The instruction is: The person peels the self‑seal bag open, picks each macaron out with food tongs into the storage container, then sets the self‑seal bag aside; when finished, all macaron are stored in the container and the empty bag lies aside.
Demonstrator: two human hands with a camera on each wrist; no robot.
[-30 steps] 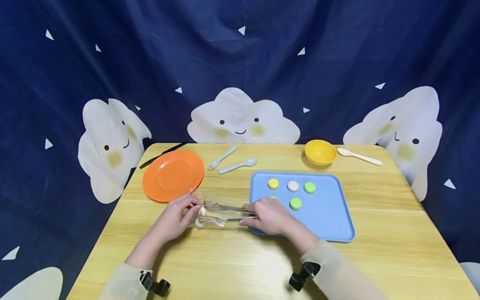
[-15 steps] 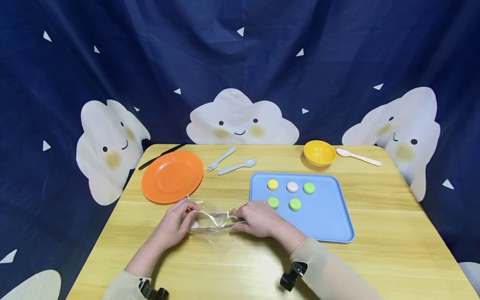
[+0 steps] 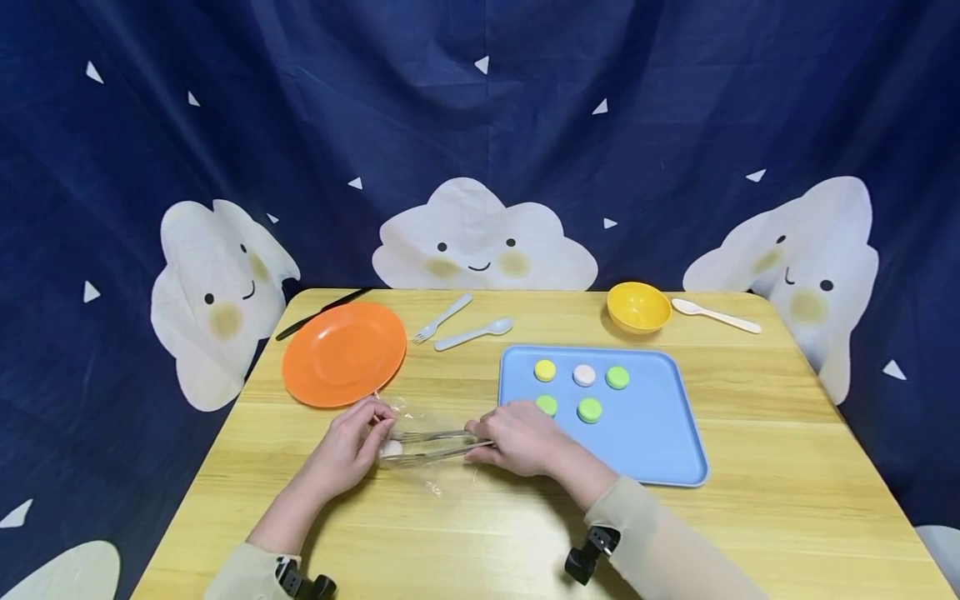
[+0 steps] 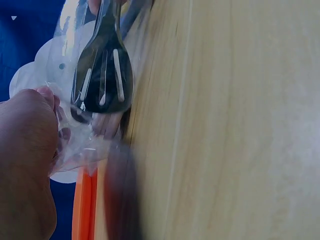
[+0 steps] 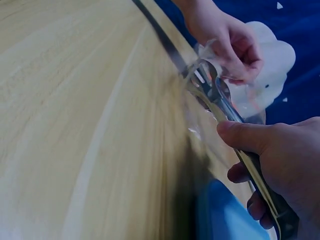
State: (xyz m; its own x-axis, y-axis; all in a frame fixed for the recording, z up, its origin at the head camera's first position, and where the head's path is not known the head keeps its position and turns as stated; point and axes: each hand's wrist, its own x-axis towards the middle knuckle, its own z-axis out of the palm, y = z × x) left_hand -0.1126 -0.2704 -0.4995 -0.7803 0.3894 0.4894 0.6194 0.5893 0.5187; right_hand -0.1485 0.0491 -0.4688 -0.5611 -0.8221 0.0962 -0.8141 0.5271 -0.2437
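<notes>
My left hand [image 3: 347, 447] pinches a clear plastic bag [image 4: 82, 152] between thumb and fingers. My right hand [image 3: 527, 439] grips metal tongs [image 3: 444, 454], thumb on one arm and fingers on the other. The tongs' slotted heads [image 4: 102, 82] sit inside the bag, their arms slightly apart. A small whitish round piece [image 3: 392, 449], like a macaron, lies at the tong tips beside my left fingers; whether the tongs touch it I cannot tell. The blue tray [image 3: 660, 454] just right of my right hand bears several toy macarons: yellow [image 3: 545, 371], pale pink [image 3: 584, 375] and green [image 3: 589, 410].
An orange plate [image 3: 341, 354] lies behind my left hand, a black knife [image 3: 322, 314] beyond it. A light blue fork [image 3: 444, 317] and spoon [image 3: 476, 333] lie at the back. A yellow bowl [image 3: 637, 307] and white spoon [image 3: 716, 316] stand back right.
My right hand has moved left and slightly nearer, taking the tongs deeper into the bag. My left hand has shifted slightly left. The tong arms have spread a little over the last half second.
</notes>
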